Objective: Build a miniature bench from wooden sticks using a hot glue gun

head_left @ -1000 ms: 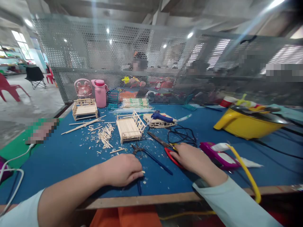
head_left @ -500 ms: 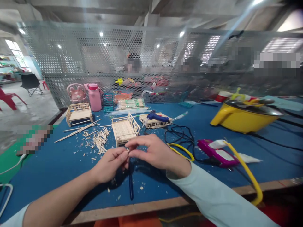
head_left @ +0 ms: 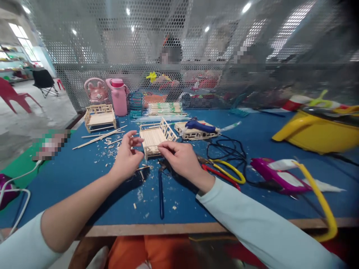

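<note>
My left hand (head_left: 127,157) hovers over the stick scraps with its fingers spread, nothing visible between them. A miniature wooden bed (head_left: 153,138) made of thin sticks stands in front of me, with low rails at its edges. My right hand (head_left: 182,160) is at the bed's near right corner, thumb and forefinger pinched against the front rail. Whatever lies between those fingertips is too small to make out. Blue-handled pliers (head_left: 161,194) lie just below the bed, their head partly under my right hand's shadow. Short stick pieces (head_left: 142,172) lie beside my left hand.
A second stick bed (head_left: 100,116) stands back left, near a pink flask (head_left: 119,97). A blue glue gun (head_left: 200,126) rests on another stick frame (head_left: 193,135). Tool handles (head_left: 228,170), red and yellow, a purple device (head_left: 277,175) and a yellow pot (head_left: 319,130) are rightward. Perforated mesh (head_left: 196,86) stands behind.
My hands were together, fingertips pinching a tiny piece. They have parted: the left opened and moved left, the right reached forward to the bed's rail. The view has tilted down.
</note>
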The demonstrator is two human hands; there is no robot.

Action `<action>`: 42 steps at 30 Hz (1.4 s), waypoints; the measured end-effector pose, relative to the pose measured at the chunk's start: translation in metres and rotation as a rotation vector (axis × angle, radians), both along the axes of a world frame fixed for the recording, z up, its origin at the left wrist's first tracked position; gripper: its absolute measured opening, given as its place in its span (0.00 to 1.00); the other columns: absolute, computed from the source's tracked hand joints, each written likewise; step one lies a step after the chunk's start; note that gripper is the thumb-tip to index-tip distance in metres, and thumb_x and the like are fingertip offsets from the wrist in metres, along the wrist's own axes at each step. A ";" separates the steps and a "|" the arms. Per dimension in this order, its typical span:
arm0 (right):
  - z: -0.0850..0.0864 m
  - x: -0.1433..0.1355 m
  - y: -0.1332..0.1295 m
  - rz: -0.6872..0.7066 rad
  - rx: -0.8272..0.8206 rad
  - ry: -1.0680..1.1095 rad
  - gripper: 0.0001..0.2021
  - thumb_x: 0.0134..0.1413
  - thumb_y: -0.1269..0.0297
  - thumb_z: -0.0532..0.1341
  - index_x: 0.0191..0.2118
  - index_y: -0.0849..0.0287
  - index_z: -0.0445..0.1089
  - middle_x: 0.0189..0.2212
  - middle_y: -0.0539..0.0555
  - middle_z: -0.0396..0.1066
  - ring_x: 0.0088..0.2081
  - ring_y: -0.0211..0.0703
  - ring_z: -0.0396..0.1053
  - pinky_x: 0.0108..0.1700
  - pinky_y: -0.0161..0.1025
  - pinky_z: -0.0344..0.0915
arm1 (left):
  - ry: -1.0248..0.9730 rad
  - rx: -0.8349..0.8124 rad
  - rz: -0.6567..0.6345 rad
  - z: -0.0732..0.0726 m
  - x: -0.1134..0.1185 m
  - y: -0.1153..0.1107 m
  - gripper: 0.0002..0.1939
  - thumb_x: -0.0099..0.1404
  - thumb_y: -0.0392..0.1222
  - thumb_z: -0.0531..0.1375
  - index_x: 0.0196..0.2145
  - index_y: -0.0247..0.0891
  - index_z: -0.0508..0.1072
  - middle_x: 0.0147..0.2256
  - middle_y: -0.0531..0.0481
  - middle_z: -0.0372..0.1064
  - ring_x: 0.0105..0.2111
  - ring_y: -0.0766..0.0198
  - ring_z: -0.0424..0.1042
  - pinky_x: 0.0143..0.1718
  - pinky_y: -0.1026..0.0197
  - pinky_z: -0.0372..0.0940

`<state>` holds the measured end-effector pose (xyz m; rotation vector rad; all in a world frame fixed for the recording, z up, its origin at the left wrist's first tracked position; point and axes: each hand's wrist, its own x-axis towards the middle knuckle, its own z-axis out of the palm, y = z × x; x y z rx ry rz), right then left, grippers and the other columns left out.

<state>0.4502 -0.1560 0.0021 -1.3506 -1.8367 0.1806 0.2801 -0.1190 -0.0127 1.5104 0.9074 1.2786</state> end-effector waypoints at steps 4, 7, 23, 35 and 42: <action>0.000 -0.003 0.005 -0.032 0.033 -0.129 0.10 0.54 0.66 0.57 0.34 0.57 0.77 0.27 0.51 0.77 0.26 0.37 0.70 0.30 0.32 0.58 | 0.152 -0.040 -0.254 0.000 0.004 0.016 0.41 0.45 0.23 0.54 0.58 0.37 0.49 0.41 0.47 0.66 0.35 0.67 0.66 0.30 0.65 0.59; -0.002 -0.004 0.007 -0.025 0.017 -0.132 0.10 0.54 0.65 0.57 0.34 0.57 0.77 0.25 0.50 0.77 0.24 0.36 0.68 0.28 0.32 0.57 | 0.219 -0.032 -0.351 -0.001 0.006 0.018 0.42 0.47 0.24 0.56 0.59 0.35 0.48 0.40 0.47 0.66 0.32 0.68 0.67 0.30 0.65 0.60; -0.017 -0.015 0.007 -0.051 -0.185 0.260 0.11 0.53 0.60 0.57 0.31 0.62 0.73 0.20 0.51 0.71 0.21 0.36 0.66 0.25 0.32 0.58 | -0.087 -0.048 -0.242 -0.017 0.012 0.014 0.27 0.55 0.34 0.61 0.51 0.35 0.57 0.34 0.50 0.72 0.31 0.69 0.70 0.38 0.61 0.64; -0.016 -0.016 0.005 -0.074 -0.449 0.507 0.08 0.47 0.62 0.62 0.30 0.62 0.71 0.16 0.46 0.66 0.15 0.31 0.60 0.17 0.30 0.57 | -0.089 -0.116 -0.163 -0.014 0.014 0.015 0.23 0.53 0.31 0.61 0.46 0.35 0.61 0.27 0.55 0.71 0.27 0.70 0.70 0.36 0.62 0.63; -0.014 -0.018 0.009 -0.051 -0.598 0.801 0.07 0.47 0.63 0.62 0.29 0.62 0.71 0.14 0.44 0.64 0.12 0.26 0.57 0.12 0.26 0.48 | -0.035 -0.081 -0.119 -0.014 0.016 0.012 0.21 0.53 0.32 0.60 0.44 0.35 0.61 0.26 0.56 0.70 0.27 0.69 0.69 0.34 0.62 0.63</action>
